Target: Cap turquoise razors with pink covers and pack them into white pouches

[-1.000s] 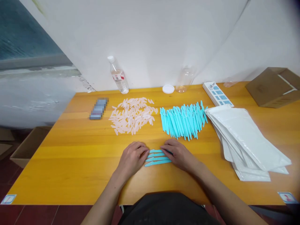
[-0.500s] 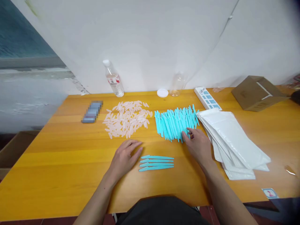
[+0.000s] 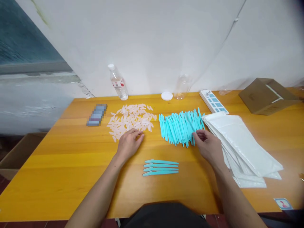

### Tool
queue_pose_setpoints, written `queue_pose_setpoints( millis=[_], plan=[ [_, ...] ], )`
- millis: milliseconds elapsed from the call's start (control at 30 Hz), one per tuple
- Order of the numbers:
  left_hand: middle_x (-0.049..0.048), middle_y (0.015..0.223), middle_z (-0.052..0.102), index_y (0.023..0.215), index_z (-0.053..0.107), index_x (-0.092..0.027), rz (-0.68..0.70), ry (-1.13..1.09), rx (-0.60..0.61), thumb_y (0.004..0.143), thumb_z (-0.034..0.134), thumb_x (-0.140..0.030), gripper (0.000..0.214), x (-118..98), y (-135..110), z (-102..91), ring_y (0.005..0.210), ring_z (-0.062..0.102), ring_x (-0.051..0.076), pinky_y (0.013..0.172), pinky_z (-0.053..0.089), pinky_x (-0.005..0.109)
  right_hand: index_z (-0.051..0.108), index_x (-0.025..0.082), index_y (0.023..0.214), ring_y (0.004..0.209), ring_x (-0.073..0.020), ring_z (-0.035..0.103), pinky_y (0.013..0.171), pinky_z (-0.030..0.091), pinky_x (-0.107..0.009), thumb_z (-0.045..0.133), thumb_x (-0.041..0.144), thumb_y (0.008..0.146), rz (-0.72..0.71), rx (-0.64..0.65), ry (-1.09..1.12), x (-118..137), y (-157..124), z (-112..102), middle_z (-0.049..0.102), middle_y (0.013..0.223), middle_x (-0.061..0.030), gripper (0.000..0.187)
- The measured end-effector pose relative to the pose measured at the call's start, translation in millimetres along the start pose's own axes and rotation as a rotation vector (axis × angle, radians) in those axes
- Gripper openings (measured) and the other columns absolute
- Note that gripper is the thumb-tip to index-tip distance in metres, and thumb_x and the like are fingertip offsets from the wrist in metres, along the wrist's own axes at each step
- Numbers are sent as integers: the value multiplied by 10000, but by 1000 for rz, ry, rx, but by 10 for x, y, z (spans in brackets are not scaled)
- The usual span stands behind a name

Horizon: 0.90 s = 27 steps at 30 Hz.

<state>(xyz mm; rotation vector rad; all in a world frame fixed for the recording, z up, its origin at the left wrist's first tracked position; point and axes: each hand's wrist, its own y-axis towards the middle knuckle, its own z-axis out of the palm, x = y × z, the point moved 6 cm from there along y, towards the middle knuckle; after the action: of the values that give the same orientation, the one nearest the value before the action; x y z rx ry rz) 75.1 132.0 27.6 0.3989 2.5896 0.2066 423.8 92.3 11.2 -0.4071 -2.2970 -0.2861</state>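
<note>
Pickup from two piles
Right hand point(image 3: 209, 146) half-closed at teal razors point(image 3: 177, 128), left hand point(image 3: 129, 144) at pink caps point(image 3: 133, 116); holds unclear. Best pinch singly.

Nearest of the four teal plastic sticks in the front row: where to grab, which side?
Probably its thin right tail, from above and the near side. The nearest teal plastic stick lies flat on the yellow wooden table, long axis left to right, far edge close to its neighbour; only the near edge and ends are free.
</note>
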Motion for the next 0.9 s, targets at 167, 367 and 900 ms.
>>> queue_pose_setpoints(
  millis=[167,367,900],
  plan=[
    [64,1022,731,1053,758,-243,13,194,8,924,631,-370,220,-132,295,226,931,682,241,738,482,313,679,188,1135,793,-209,686,764,519,-346,554,402,945,-214,242,177,235,-260,348,748,912,-72,313],
    [97,952,720,975,757,-201,56,172,90,984,501,-250,261,-169,397,348,896,665,217,797,476,306,681,231,1227,785,-185,606,708,491,-314,420,215,1010,-540,346,185,526,-597,631,629,866,-57,341],
    [86,1095,763,1103,752,-167,-430,-770,207,892,634,-530,436,281,-747,44,963,677,221,889,498,321,727,289,1198,809,-152,615,706,485,-288,536,239,989,-442,513,529,732,-752,757,658,930,-39,288]
  ],
)
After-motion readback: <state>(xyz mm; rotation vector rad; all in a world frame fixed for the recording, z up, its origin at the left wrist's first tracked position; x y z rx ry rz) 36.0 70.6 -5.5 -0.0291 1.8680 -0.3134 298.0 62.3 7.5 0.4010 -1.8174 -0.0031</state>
